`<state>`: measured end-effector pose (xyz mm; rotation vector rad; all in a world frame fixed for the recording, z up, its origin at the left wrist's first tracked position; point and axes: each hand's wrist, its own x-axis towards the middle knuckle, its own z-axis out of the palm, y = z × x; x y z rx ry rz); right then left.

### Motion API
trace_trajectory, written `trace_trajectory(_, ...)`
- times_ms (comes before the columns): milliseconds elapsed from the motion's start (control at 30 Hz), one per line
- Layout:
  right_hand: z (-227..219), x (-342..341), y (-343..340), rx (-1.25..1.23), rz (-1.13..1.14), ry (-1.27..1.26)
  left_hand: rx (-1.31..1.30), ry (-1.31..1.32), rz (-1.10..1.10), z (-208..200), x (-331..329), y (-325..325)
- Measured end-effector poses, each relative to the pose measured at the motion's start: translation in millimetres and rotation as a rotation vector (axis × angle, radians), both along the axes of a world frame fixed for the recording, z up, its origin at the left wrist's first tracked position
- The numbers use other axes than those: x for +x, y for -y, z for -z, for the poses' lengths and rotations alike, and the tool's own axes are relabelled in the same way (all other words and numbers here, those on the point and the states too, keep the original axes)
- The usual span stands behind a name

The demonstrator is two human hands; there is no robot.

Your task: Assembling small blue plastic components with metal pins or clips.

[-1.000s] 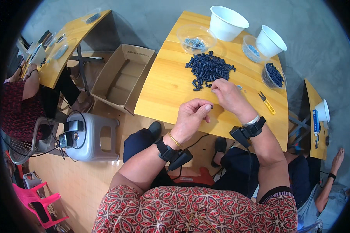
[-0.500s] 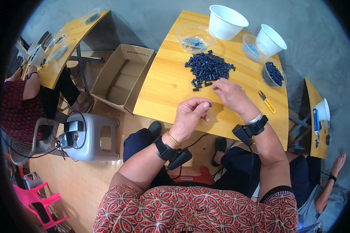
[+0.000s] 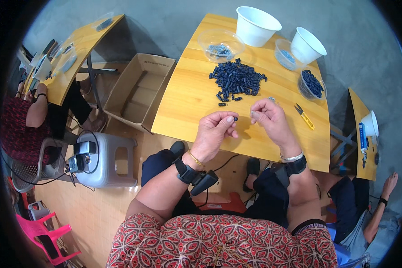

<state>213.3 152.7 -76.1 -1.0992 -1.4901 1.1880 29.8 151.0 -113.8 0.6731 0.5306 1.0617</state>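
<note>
We can't read any words here. We see tiny dark print (image 3: 155,62) on the cardboard box (image 3: 143,85) near eleven o'clock and pale marks on the blue packet (image 3: 363,136) at three o'clock, all too small.

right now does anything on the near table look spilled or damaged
Nothing clearly stands out. Dark pieces lie loose in a heap on the wooden table, a few strays at the heap's near edge, but that looks deliberate rather than spilled. I see no obvious damage.
</note>
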Motion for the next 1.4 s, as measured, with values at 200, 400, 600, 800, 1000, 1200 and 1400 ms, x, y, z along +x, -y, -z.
trace_trajectory(200, 2.6, -5.2, 16.1, -0.032, 0.005, -0.259, 0.026, 0.004, 0.003, -1.1, 1.8, -0.4)
trace_trajectory(400, 5.1, -1.0, 18.0, -0.075, 0.025, -0.33, -0.005, 0.07, 0.091, -0.5, 9.7, 2.4)
trace_trajectory(600, 12.6, 5.9, 16.7, -0.14, 0.001, -0.477, -0.037, 0.084, 0.102, -0.7, 13.2, 4.0)
trace_trajectory(800, 7.9, 0.8, 19.8, -0.124, 0.043, -0.415, -0.058, 0.133, 0.13, -0.2, 12.3, 1.4)
trace_trajectory(1000, 9.8, -5.4, 20.0, -0.018, 0.058, -0.272, -0.069, 0.137, 0.14, -1.7, 9.0, 2.0)
trace_trajectory(1200, 10.3, -11.3, 21.0, 0.039, 0.082, -0.199, -0.038, 0.173, 0.155, 3.1, 8.6, 1.2)
trace_trajectory(1400, 10.8, -13.1, 23.1, 0.075, 0.091, -0.159, 0.003, 0.188, 0.137, 4.3, 11.6, 2.2)
